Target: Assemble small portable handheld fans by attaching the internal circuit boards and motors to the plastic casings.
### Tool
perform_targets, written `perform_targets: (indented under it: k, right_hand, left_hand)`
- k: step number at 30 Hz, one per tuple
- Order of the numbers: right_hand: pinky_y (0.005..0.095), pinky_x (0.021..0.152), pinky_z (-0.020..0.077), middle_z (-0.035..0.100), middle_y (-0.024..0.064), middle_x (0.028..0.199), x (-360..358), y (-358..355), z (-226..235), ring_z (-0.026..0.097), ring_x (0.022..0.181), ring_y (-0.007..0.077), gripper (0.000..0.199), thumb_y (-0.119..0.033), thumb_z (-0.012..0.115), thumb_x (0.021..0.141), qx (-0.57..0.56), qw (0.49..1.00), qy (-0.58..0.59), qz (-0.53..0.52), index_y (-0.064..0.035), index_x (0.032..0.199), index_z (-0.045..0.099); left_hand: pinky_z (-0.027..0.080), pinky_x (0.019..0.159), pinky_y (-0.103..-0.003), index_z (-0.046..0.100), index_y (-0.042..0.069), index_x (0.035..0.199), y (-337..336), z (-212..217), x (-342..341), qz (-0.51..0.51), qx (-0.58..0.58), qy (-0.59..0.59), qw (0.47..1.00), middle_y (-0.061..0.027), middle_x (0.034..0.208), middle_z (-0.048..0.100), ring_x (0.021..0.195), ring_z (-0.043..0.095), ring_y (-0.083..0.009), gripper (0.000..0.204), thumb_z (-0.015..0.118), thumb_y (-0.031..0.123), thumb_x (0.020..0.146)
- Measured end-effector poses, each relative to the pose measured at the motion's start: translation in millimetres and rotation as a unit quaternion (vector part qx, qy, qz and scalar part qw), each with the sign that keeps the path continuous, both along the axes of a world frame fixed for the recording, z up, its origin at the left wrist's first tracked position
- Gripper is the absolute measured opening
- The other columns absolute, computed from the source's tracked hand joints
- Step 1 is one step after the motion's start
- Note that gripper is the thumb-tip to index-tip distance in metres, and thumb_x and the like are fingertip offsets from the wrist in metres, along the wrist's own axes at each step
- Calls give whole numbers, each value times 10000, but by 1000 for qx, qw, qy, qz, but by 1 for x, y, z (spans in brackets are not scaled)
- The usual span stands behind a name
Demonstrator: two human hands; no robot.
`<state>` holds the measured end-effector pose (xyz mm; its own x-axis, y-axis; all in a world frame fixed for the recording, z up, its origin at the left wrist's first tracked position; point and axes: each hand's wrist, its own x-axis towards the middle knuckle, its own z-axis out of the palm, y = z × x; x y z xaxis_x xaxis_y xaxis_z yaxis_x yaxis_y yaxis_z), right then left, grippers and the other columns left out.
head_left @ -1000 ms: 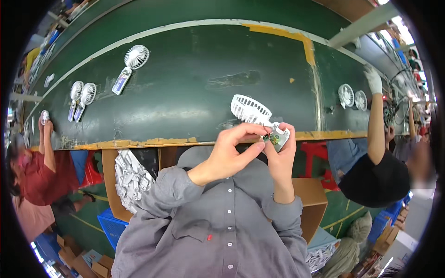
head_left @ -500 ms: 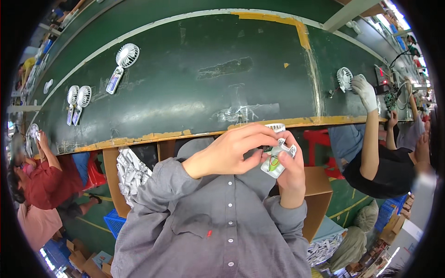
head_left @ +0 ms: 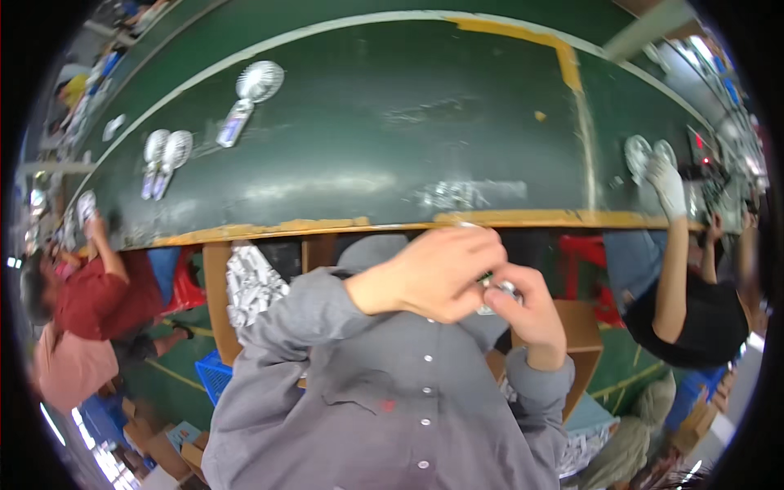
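Note:
Just past the near table edge, both hands meet over a small white handheld fan [head_left: 507, 288], which they mostly hide; the view is smeared by motion. My right hand [head_left: 531, 309] is closed around its handle, with the thumb bent across it. My left hand [head_left: 437, 273] covers the rest of the fan from above, its fingers curled and closed on it. Only slivers of the white casing show between the hands, so its inside cannot be made out now.
White handheld fans [head_left: 245, 98] lie on the green table [head_left: 359, 147] at left. A co-worker's gloved hand [head_left: 668, 188] touches fans at right. A cardboard box of white parts [head_left: 251, 286] stands below the table edge, and another box [head_left: 581, 335] is beside my right arm.
My left hand has turned and closed in over the fan, hiding the open casing, wires and green part that showed before. The whole view has shifted, moving the scene rightward.

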<state>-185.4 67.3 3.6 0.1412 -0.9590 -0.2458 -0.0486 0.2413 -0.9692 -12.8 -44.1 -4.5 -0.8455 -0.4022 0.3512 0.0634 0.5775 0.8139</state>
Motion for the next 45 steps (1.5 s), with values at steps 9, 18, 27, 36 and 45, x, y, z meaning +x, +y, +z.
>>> perform_targets:
  k: [9,18,27,36,45]
  right_hand:
    - [226,583,439,627,58,722,5,20,-5,585,642,121,137,-68,567,885,22,984,-156,-87,38,857,649]
    - [258,496,387,507,53,559,17,25,-1,501,500,122,223,-111,541,835,45,970,-223,-80,-28,637,479]
    - [379,647,520,596,151,676,-86,230,-132,605,609,291,184,-166,538,882,233,900,93,-356,8,928,575]
    - [401,1080,336,470,208,1385,20,81,-69,465,1279,292,599,-290,514,982,-52,950,-102,-290,37,1443,317]
    - [415,1049,422,498,184,1365,40,4,-20,524,1240,281,528,-315,380,1038,-65,821,-460,-332,77,1390,348]
  left_hand:
    - [511,670,-340,639,76,959,21,-1,-3,35,-129,147,980,-58,1046,616,954,615,-238,246,700,145,731]
    - [525,586,-285,653,47,862,23,-6,20,164,-161,121,966,-56,809,641,729,638,-205,182,704,109,699]
    - [558,785,-341,684,-34,943,-33,2,69,125,444,225,858,-163,942,689,868,677,-221,171,630,-114,802]
    - [459,575,-277,619,55,972,-23,-18,25,23,731,325,599,-91,893,619,767,573,-166,145,553,49,844]
    - [507,858,-302,571,13,1232,-33,-9,11,262,415,175,854,-90,1172,623,1067,599,-188,345,605,74,894]
